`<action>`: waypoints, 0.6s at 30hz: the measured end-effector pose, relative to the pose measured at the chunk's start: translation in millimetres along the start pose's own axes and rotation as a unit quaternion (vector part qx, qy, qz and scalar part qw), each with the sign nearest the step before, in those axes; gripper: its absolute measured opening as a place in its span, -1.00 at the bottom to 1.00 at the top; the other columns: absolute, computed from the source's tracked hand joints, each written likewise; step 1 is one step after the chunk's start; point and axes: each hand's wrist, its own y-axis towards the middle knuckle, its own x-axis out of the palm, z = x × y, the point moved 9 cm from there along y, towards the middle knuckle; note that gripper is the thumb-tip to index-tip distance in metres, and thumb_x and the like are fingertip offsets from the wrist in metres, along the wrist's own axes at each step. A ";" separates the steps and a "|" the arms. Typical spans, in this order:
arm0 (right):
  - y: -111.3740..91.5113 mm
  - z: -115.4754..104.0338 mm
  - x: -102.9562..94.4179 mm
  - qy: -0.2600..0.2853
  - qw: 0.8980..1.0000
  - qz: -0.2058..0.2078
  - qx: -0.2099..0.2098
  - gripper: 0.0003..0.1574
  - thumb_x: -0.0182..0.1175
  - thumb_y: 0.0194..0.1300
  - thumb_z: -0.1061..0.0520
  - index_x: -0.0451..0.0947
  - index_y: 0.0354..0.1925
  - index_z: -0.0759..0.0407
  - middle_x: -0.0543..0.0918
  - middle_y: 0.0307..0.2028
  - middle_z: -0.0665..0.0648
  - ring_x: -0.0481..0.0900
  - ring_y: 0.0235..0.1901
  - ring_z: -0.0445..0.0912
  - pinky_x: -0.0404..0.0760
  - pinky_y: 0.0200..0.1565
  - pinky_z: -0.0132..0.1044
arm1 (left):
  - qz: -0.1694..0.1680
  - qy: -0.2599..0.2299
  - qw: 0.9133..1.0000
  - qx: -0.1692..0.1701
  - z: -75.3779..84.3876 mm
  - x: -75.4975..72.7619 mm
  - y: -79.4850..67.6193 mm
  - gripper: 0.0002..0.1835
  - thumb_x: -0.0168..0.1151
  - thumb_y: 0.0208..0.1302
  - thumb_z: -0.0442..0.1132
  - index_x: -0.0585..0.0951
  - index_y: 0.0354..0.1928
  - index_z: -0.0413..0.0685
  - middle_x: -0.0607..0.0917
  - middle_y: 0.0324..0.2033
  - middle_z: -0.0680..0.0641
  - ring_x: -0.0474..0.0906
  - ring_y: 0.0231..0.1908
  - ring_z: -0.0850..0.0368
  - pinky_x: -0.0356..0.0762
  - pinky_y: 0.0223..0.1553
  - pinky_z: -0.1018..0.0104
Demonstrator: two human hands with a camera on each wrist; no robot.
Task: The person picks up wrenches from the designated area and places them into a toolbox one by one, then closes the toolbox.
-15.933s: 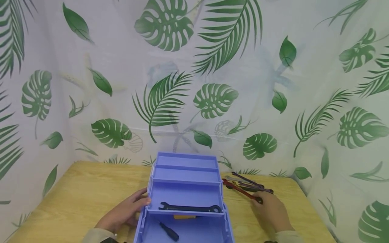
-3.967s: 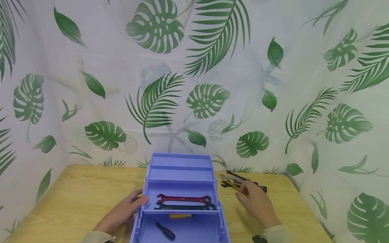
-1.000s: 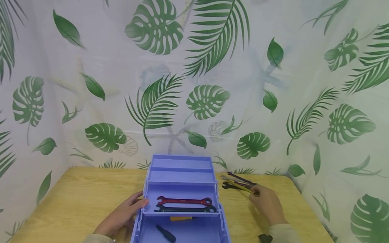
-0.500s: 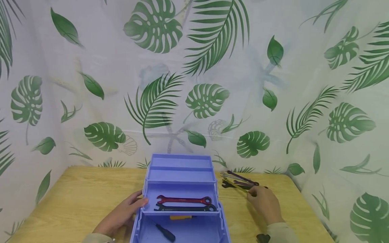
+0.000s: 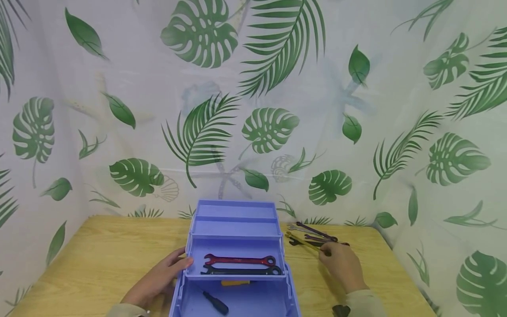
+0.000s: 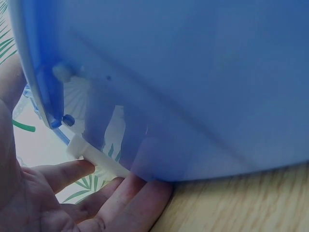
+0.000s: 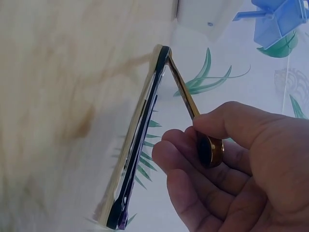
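A blue-violet toolbox (image 5: 241,247) stands open, its trays stepped up toward the back. My left hand (image 5: 161,276) holds its left side, thumb at the tray edge; in the left wrist view several fingers (image 6: 123,200) lie against the outer wall. My right hand (image 5: 343,266) pinches the ring end of a gold combination wrench (image 5: 303,241) between thumb and fingers. In the right wrist view that wrench (image 7: 182,89) slants up from the pile, its far end close to the other wrenches (image 7: 140,135). A red wrench (image 5: 239,261) and a black wrench (image 5: 241,270) lie side by side in the lower tray.
Right of the box, a dark purple wrench (image 5: 313,229), a silver wrench (image 5: 296,227) and a black wrench (image 5: 294,242) overlap on the wooden table (image 5: 130,246). A black-handled screwdriver (image 5: 216,304) and a yellow item (image 5: 235,283) lie in the box bottom. A leaf-print sheet (image 5: 277,88) hangs behind.
The red wrench, in my right hand earliest, now lies in the tray. Since then my right hand has taken the gold wrench and shifted it slightly left. The left hand stays on the box.
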 end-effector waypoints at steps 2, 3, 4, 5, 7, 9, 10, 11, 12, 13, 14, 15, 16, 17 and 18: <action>0.2 -0.8 1.0 0.000 1.000 -0.002 -0.003 -0.82 0.33 0.27 0.15 0.78 -0.18 0.16 0.81 -0.17 0.17 0.74 -0.19 0.14 0.69 -0.13 0.16 | -0.001 -0.001 1.000 0.003 0.9 0.0 -0.1 -0.12 0.13 0.50 0.20 0.12 0.58 -0.23 0.45 0.30 -0.48 0.67 0.03 -0.27 0.74 -0.15 -0.21; 0.3 -0.9 1.8 0.000 1.000 -0.002 -0.004 -0.82 0.34 0.27 0.15 0.78 -0.17 0.15 0.81 -0.17 0.16 0.74 -0.19 0.13 0.69 -0.13 0.15 | 0.000 -0.003 1.000 0.004 1.3 0.0 -0.1 -0.12 0.13 0.50 0.19 0.12 0.58 -0.23 0.46 0.30 -0.48 0.66 0.04 -0.27 0.74 -0.14 -0.21; 0.0 -1.6 2.2 0.000 1.000 -0.003 -0.006 -0.82 0.34 0.27 0.14 0.78 -0.17 0.15 0.81 -0.17 0.16 0.74 -0.19 0.14 0.69 -0.13 0.16 | 0.000 -0.004 1.000 0.005 1.6 -0.1 -0.2 -0.12 0.13 0.50 0.19 0.13 0.58 -0.23 0.46 0.30 -0.47 0.66 0.05 -0.27 0.74 -0.13 -0.21; 0.0 -2.0 3.1 0.000 1.000 -0.005 -0.009 -0.82 0.35 0.27 0.14 0.79 -0.17 0.15 0.81 -0.17 0.16 0.74 -0.19 0.13 0.69 -0.14 0.15 | 0.001 -0.005 1.000 0.005 1.7 -0.2 -0.4 -0.13 0.13 0.50 0.18 0.13 0.58 -0.23 0.47 0.29 -0.47 0.66 0.05 -0.27 0.73 -0.12 -0.21; -0.3 -3.5 4.2 -0.001 1.000 -0.008 -0.015 -0.83 0.35 0.27 0.14 0.79 -0.17 0.14 0.81 -0.17 0.16 0.74 -0.18 0.14 0.70 -0.14 0.16 | 0.002 -0.007 1.000 0.007 2.3 -0.3 -0.7 -0.13 0.14 0.50 0.17 0.13 0.58 -0.23 0.47 0.29 -0.46 0.65 0.07 -0.28 0.73 -0.09 -0.21; -0.4 -4.7 5.9 -0.003 1.000 -0.013 -0.020 -0.83 0.36 0.27 0.15 0.78 -0.17 0.14 0.80 -0.18 0.16 0.74 -0.17 0.15 0.70 -0.13 0.16 | 0.002 -0.009 1.000 0.007 2.5 -0.4 -1.0 -0.13 0.14 0.50 0.17 0.14 0.58 -0.23 0.48 0.29 -0.46 0.64 0.08 -0.28 0.72 -0.08 -0.21; -0.5 -5.5 6.6 -0.004 1.000 -0.016 -0.022 -0.84 0.36 0.27 0.15 0.78 -0.18 0.14 0.80 -0.18 0.16 0.74 -0.17 0.15 0.70 -0.13 0.17 | 0.003 -0.009 1.000 0.007 2.4 -0.4 -1.1 -0.13 0.14 0.50 0.18 0.14 0.58 -0.22 0.48 0.28 -0.45 0.64 0.08 -0.27 0.72 -0.08 -0.21; -0.4 -5.7 7.7 -0.005 1.000 -0.020 -0.023 -0.86 0.36 0.27 0.15 0.78 -0.19 0.14 0.80 -0.19 0.15 0.74 -0.17 0.14 0.69 -0.11 0.16 | 0.003 -0.008 1.000 0.006 2.4 -0.3 -1.2 -0.13 0.14 0.50 0.18 0.14 0.58 -0.22 0.48 0.28 -0.45 0.64 0.08 -0.27 0.73 -0.08 -0.21; -0.4 -6.0 8.7 -0.005 0.999 -0.025 -0.023 -0.87 0.37 0.28 0.15 0.77 -0.20 0.13 0.80 -0.19 0.14 0.74 -0.17 0.14 0.69 -0.10 0.16 | 0.002 -0.009 1.000 0.007 2.3 -0.2 -1.0 -0.13 0.14 0.50 0.18 0.13 0.58 -0.23 0.48 0.28 -0.45 0.64 0.08 -0.27 0.73 -0.09 -0.21; -0.2 -5.9 10.2 -0.005 0.999 -0.030 -0.022 -0.88 0.38 0.28 0.15 0.77 -0.21 0.13 0.80 -0.19 0.14 0.74 -0.16 0.13 0.68 -0.08 0.17 | 0.002 -0.009 1.000 0.007 2.3 -0.1 -1.0 -0.13 0.14 0.50 0.18 0.13 0.58 -0.23 0.48 0.29 -0.45 0.64 0.07 -0.27 0.73 -0.09 -0.21; -0.3 -6.2 11.2 -0.002 0.999 -0.035 -0.021 -0.89 0.39 0.28 0.14 0.76 -0.21 0.13 0.79 -0.19 0.13 0.74 -0.16 0.12 0.68 -0.06 0.16 | 0.001 -0.010 1.000 0.008 2.3 0.0 -1.3 -0.13 0.14 0.50 0.18 0.13 0.58 -0.23 0.48 0.29 -0.46 0.65 0.07 -0.27 0.73 -0.09 -0.20; -0.2 -6.2 12.6 0.000 0.999 -0.042 -0.020 -0.89 0.40 0.28 0.14 0.76 -0.22 0.13 0.79 -0.20 0.13 0.73 -0.16 0.11 0.67 -0.05 0.16 | 0.000 -0.010 1.000 0.008 2.3 0.1 -1.4 -0.13 0.13 0.50 0.18 0.12 0.59 -0.23 0.47 0.29 -0.46 0.65 0.07 -0.27 0.73 -0.10 -0.20; -0.4 -6.5 13.7 0.003 0.999 -0.048 -0.020 -0.89 0.40 0.29 0.14 0.76 -0.22 0.14 0.79 -0.20 0.13 0.73 -0.17 0.10 0.67 -0.05 0.15 | -0.002 -0.010 1.000 0.008 2.2 0.2 -1.5 -0.13 0.13 0.50 0.17 0.12 0.59 -0.23 0.47 0.29 -0.46 0.65 0.06 -0.27 0.74 -0.11 -0.20; -0.5 -6.7 14.8 0.006 0.998 -0.054 -0.020 -0.89 0.41 0.29 0.14 0.76 -0.23 0.14 0.79 -0.21 0.12 0.72 -0.18 0.08 0.67 -0.05 0.14 | -0.003 -0.011 1.000 0.008 2.2 0.2 -1.7 -0.13 0.13 0.50 0.17 0.12 0.59 -0.23 0.47 0.29 -0.47 0.66 0.05 -0.27 0.74 -0.12 -0.20; -0.7 -7.0 15.7 0.008 0.998 -0.058 -0.022 -0.89 0.41 0.29 0.15 0.76 -0.23 0.15 0.78 -0.21 0.12 0.72 -0.18 0.06 0.67 -0.05 0.13 | -0.003 -0.010 1.000 0.008 2.1 0.1 -1.6 -0.13 0.13 0.50 0.17 0.11 0.59 -0.23 0.46 0.29 -0.47 0.66 0.04 -0.27 0.74 -0.13 -0.21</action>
